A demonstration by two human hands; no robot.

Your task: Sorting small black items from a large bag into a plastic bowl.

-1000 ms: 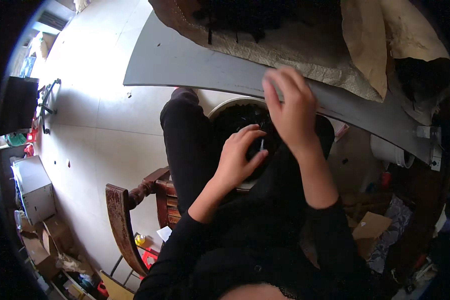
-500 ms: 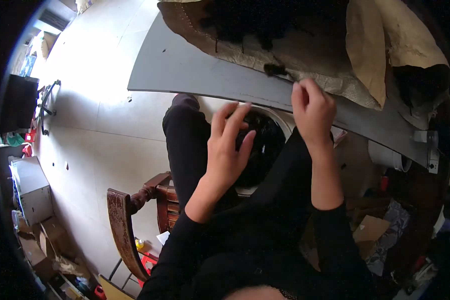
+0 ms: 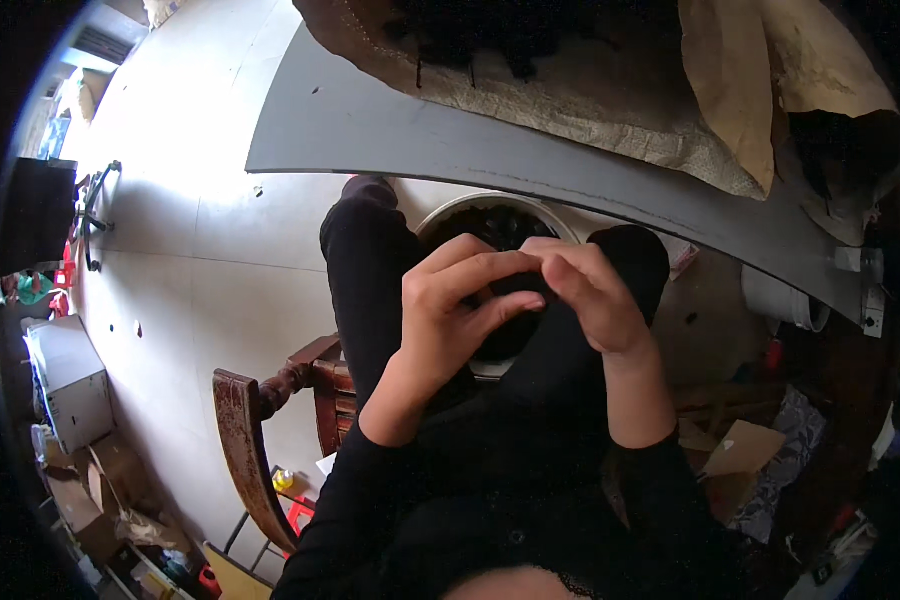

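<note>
Head view: left hand (image 3: 450, 315) and right hand (image 3: 585, 295), earlier apart, now pinch together above the bucket (image 3: 450, 215), contents hidden.

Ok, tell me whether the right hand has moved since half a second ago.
Yes. The right hand has come down off the grey table edge and now meets the left hand over the white bowl.

Single head-worn fisheye view, steeply downward and close over lap, grey table (image 3: 490, 150) edge ahead.
</note>
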